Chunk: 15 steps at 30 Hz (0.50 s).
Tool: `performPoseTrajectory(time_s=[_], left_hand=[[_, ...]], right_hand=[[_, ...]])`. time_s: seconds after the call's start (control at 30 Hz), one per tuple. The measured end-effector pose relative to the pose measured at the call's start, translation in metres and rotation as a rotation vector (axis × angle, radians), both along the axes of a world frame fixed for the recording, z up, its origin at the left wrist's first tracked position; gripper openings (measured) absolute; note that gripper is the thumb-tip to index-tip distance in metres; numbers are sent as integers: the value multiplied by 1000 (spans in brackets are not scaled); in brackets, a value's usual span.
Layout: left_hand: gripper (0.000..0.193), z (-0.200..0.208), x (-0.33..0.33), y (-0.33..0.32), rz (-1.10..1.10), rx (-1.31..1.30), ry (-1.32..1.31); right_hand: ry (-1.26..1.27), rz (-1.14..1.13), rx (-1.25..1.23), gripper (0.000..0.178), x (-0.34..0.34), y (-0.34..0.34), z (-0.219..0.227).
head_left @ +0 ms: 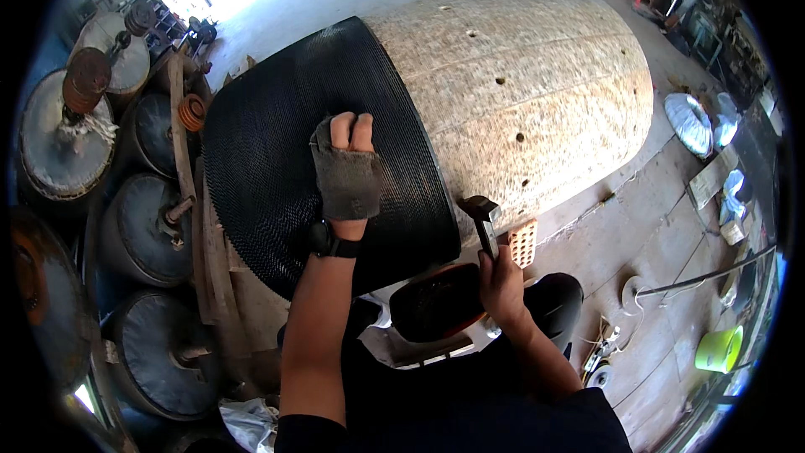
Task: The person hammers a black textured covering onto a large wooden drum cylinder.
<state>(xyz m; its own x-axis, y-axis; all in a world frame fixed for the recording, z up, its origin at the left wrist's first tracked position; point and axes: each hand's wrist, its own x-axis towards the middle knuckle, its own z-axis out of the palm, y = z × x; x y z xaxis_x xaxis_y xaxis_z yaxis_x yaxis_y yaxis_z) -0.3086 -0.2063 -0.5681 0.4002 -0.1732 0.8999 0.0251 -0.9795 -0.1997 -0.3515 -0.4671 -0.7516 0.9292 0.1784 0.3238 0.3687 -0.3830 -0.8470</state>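
A large barrel-shaped roller (pixel 537 75) lies across the view, its pale, mottled surface dotted with dark holes. Around its left part wraps a black, finely ribbed sheet (pixel 285 109). My left hand (pixel 348 172), in a grey glove with bare fingertips, rests on this sheet with its fingers laid against the surface. Part of those fingers is hidden by the glove. A hammer (pixel 486 231) is gripped in my right hand (pixel 503 289), its metal head up beside the sheet's right edge, near the roller's lower side. Whether the head touches the roller, I cannot tell.
Below the roller, near my knees, is a dark oval container (pixel 432 310). A perforated brick (pixel 523 243) stands under the roller's near side. Several drums (pixel 147 226) line the left, beside wooden beams (pixel 180 117). At right are a white wrapped coil (pixel 689 124) and a lime-green bucket (pixel 719 349).
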Motion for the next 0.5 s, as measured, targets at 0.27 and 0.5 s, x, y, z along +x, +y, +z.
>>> performPoseTrajectory(time_s=[0.27,0.5], left_hand=[[25,-37,-30,-57,-351,-101,24],[56,-105,-48,-99,-432,-292,200]], right_hand=[[-38,8,76,20,-24,-15,-12],[23,54,109,19,-27,-24,-15]])
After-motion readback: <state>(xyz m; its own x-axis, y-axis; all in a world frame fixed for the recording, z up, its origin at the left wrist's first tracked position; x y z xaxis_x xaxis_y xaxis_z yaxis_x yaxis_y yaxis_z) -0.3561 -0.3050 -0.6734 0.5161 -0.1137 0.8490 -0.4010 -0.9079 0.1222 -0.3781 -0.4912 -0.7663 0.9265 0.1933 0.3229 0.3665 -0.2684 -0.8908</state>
